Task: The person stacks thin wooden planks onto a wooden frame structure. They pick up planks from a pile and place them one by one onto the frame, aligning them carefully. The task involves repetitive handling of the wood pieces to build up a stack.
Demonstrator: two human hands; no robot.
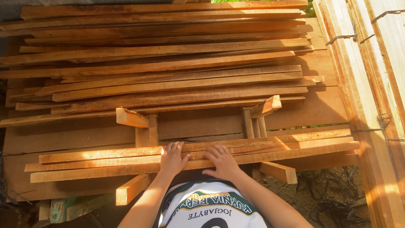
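Both my left hand [172,159] and right hand [222,161] lie flat, fingers spread, gripping nothing, on the wooden slats [126,162] at the near edge of the stacked boards [168,63].

Warm, low sunlight from the right, deep shadow at left, sharp focus, slight wide-angle edge bending.

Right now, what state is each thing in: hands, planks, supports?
Left hand: open, flat on the near planks.
Right hand: open, fingers spread on the same planks.
Near planks: lying flat across wooden supports.
Wooden supports: under the planks, ends sticking out.
Back pile: stacked loosely, lying flat.
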